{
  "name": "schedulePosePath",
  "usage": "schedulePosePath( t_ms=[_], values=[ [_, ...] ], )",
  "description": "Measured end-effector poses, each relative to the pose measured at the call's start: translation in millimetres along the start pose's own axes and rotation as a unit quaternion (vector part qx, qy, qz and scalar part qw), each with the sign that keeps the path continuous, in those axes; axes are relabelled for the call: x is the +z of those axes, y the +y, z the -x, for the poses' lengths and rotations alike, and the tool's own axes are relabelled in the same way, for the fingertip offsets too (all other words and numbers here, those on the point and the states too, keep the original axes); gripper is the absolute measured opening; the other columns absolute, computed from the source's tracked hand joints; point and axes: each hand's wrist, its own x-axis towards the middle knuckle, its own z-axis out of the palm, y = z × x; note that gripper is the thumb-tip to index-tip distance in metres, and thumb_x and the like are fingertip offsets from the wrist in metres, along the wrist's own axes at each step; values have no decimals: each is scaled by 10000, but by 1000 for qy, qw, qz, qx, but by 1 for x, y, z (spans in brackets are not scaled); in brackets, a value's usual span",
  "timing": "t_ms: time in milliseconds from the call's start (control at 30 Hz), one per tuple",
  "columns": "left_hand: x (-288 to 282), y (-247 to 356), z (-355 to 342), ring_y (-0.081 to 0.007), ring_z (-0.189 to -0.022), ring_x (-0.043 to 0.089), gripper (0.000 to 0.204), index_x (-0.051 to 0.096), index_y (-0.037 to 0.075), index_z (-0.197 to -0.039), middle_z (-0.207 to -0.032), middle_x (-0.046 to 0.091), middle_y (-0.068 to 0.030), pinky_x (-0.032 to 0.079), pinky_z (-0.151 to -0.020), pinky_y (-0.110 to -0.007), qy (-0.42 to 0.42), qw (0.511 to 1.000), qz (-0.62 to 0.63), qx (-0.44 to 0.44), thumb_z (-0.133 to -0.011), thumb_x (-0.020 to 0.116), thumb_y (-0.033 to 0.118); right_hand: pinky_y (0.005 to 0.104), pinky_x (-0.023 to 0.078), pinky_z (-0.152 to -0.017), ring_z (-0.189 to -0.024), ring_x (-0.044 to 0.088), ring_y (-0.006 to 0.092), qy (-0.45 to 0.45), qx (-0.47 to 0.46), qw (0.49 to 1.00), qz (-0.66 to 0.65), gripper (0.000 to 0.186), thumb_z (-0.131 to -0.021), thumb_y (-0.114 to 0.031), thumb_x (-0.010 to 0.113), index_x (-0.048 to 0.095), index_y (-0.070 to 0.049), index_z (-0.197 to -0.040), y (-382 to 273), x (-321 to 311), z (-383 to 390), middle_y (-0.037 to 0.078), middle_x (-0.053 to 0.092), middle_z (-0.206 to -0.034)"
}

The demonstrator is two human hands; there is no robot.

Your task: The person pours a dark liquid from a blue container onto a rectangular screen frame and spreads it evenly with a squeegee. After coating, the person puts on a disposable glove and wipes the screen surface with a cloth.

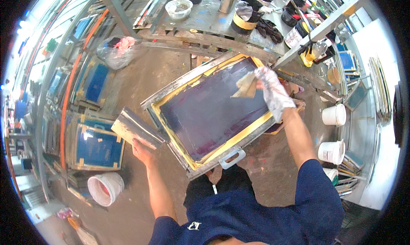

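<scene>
In front of me a screen-printing frame (209, 110) stands tilted, its dark mesh bordered with yellow tape and smeared with dark purple ink. My left hand (142, 152) is closed on a wide squeegee (136, 127), held beside the frame's left corner. My right hand (274, 93), in a stained whitish glove, is closed on a flat tan piece (245, 86) over the upper right of the mesh. Whether that piece is a stiff card or folded cloth I cannot tell. A pale plastic handle (232, 158) sticks out at the frame's near edge.
Beyond the frame, a metal workbench (209, 20) carries ink tubs, a clear bowl (179, 9) and black gloves (269, 30). Blue screens (97, 146) lean at left, near a white bucket (106, 189). More white buckets (331, 152) stand at right. A plastic bag (117, 52) hangs far left.
</scene>
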Motion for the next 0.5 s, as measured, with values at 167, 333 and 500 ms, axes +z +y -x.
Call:
schedulePosePath(
  t_ms=[167, 333, 500],
  values=[
    [3, -20, -16, -211, -1083, 544, 483, 502, -51, -1306, -1245, 562, -106, 435, -940, -343, 10, 1000, -10, -23, -1034, 456, 345, 385, 436, -1015, -1139, 581, 306, 185, -331, 746, 547, 411, -874, -262, 691, 600, -92, -1237, 98, -19, -19, 117, 630, -1195],
    [31, -7, -1, -258, -1237, 463, 564, 387, -55, -1397, -1409, 435, -145, 370, -1061, -396, 9, 999, 19, -33, -1041, 407, 382, 483, 316, -1122, -1349, 373, 408, 8, -327, 668, 668, 593, -847, -397, 670, 534, -112, -1349, 97, 28, 11, 173, 464, -1416],
    [34, -19, -15, -290, -1289, 421, 651, 327, -36, -1444, -1474, 367, -150, 331, -1100, -427, 49, 998, -35, -36, -1023, 420, 451, 466, 267, -1163, -1390, 346, 351, 84, -346, 569, 742, 462, -984, -221, 401, 421, -124, -1434, 149, -9, -61, 144, 444, -1446]
  ],
)
